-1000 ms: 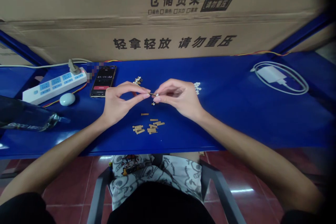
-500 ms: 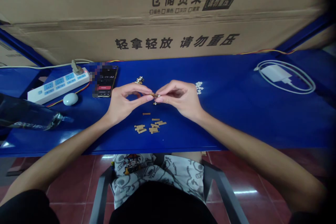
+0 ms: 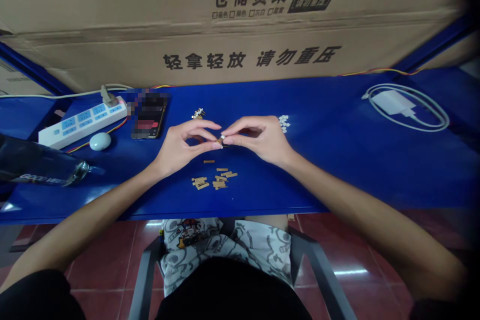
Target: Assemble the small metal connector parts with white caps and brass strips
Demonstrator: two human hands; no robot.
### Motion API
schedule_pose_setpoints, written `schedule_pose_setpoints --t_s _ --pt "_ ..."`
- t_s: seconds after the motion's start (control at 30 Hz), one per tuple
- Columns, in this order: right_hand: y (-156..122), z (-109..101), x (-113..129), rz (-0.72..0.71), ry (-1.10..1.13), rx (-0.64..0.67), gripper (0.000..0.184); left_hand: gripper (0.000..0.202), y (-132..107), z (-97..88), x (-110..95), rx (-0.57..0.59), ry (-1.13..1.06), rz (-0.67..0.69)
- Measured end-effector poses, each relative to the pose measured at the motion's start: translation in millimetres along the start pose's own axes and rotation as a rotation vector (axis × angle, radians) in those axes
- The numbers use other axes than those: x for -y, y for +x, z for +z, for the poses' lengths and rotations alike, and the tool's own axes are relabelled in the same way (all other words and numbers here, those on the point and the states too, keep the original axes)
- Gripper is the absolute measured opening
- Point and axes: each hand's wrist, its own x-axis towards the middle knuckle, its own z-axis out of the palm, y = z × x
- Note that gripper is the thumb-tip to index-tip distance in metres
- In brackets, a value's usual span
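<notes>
My left hand [image 3: 178, 146] pinches a small brown strip-like piece [image 3: 220, 141] between thumb and a bent finger, its index finger lifted above. My right hand [image 3: 264, 140] meets it from the right, thumb and fingertips closed on a tiny white piece [image 3: 223, 136] at the end of the brown one. Fingertips hide most of both. Just below the hands lie several loose brown strips [image 3: 220, 184] on the blue table. White round bits [image 3: 284, 123] sit beyond my right hand. A little cluster of white-and-brown pieces [image 3: 198, 113] lies behind my left hand.
At the left are a power strip [image 3: 84, 121], a phone [image 3: 149, 116], a pale egg-shaped object [image 3: 100, 141] and a dark bottle [image 3: 41, 162]. A white charger with coiled cable [image 3: 395, 104] lies at right. A large cardboard box [image 3: 123, 20] stands behind the blue table [image 3: 337, 170].
My left index finger has lifted away from the piece, and the left fingers have spread a little. More of the white bit shows at my right fingertips. The loose strips stay put.
</notes>
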Motion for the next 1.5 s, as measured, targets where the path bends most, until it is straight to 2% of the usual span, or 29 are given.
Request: schedule_pose_setpoints --t_s 0.23,0.37,0.53,0.63,0.83,0.93,1.1,1.5 --pt "2.1 -8.4 -1.5 -0.065 -0.196 0.191 0.011 0.034 0.2 -1.7 3.7 0.051 0.161 0.139" --pt "1.0 -7.1 0.4 -0.125 -0.345 0.202 0.013 0.025 -0.5 -1.9 7.7 0.067 0.315 0.275" --pt "1.2 -6.0 1.8 -0.257 -0.394 0.207 0.013 0.023 0.8 -4.6 12.3 0.057 0.442 0.4" --pt "2.1 -5.5 -0.4 -0.266 -0.452 0.178 0.011 0.023 1.3 -5.4 12.8 0.081 0.485 0.439" --pt "4.7 -9.3 -9.3 -0.158 -0.707 0.158 0.011 0.027 2.6 -6.8 16.2 0.13 0.569 0.328" --pt "6.1 -11.4 -14.6 -0.099 -0.791 0.174 0.011 0.022 4.2 -6.4 19.6 0.194 0.639 0.251" --pt "7.0 -10.5 -20.5 -0.096 -0.748 0.214 0.012 0.025 3.6 -3.3 24.6 0.315 0.709 0.205" --pt "8.3 -16.6 -20.8 -0.098 -0.701 0.279 0.019 0.034 -1.1 -1.4 24.5 0.336 0.789 0.192"
